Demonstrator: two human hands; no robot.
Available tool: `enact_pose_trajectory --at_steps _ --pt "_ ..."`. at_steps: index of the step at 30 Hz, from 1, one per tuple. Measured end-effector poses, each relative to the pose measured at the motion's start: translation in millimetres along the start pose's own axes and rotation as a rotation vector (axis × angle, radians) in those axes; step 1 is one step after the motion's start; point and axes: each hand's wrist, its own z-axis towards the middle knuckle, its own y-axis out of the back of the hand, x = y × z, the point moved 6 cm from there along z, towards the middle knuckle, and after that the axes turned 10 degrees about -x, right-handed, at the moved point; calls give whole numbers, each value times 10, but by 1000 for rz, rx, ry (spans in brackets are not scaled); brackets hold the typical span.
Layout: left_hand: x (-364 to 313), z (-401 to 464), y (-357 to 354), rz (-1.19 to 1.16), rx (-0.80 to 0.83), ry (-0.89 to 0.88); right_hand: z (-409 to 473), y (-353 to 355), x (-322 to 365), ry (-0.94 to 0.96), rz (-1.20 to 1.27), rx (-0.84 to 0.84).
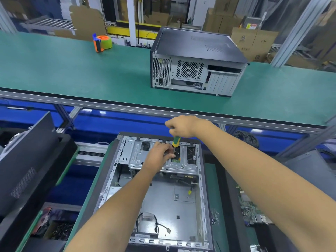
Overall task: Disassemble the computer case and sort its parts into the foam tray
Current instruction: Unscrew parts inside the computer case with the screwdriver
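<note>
Panel (23, 160) of black metal leans at the near left, beside a bin of dark small parts. At the centre lies the opened computer case (156, 188), its long axis running near to far, mostly emptied, with loose cables (154, 224) at its near end. The drive cage (163, 157) sits at the case's far end, straight ahead of both hands. The left hand (158, 157) rests on the cage, fingers curled and pinching around the screwdriver's tip. Just above it, the right hand (181, 126) grips the green and yellow screwdriver (176, 141), held nearly upright, tip down into the cage; the fastener probably lies directly beneath. A circuit board (252, 208) lies in the dark tray at the near right. On the far belt stand a tape dispenser (102, 42) and a second closed case (196, 60). No writing is legible.
</note>
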Motion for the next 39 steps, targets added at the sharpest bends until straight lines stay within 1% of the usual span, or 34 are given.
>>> enact_pose_trajectory --at_steps 2,3,5,6,8,9,11,13,16,18,20,23,24,27,30,32,34,37,39 --pt "0 -2 1 5 2 0 -31 -13 34 54 152 13" --pt "5 -2 1 5 2 0 -42 -38 51 73 188 19" --pt "9 -2 1 7 2 5 -46 -84 43 51 219 -2" --pt "8 -3 1 8 3 9 -36 -91 24 22 197 -36" --pt "10 0 -3 12 7 13 -16 -71 -17 -17 25 -106" --pt "9 1 -8 16 11 14 -7 -59 -34 -32 -69 -114" --pt "5 -2 -10 18 13 13 1 -42 -53 -55 -109 -88" --pt "7 1 -6 18 10 14 7 -49 -25 -14 -29 -31" --pt "1 -2 -1 25 17 7 -30 -51 40 47 180 0" --pt "-5 -3 2 23 18 6 -51 -82 50 51 228 25" --pt "-1 -3 -2 22 20 10 -45 -78 32 10 131 4" --pt "15 -4 -5 29 23 15 -16 -21 17 -44 -130 -88" --pt "17 -1 -11 32 24 9 -10 -22 27 -42 -150 -97" --pt "13 7 -20 29 28 11 13 -65 43 -10 -106 -60" --pt "-2 -2 -7 21 27 12 -2 -68 42 10 82 -33" --pt "0 -9 -2 11 26 17 -21 -74 28 12 136 -11" --pt "5 -12 -3 -4 25 33 -30 -70 4 10 71 -9" --pt "13 -5 -11 1 29 44 -25 -1 -40 -33 -126 -78" --pt "11 -2 -17 7 28 37 -12 -4 -56 -39 -140 -72"
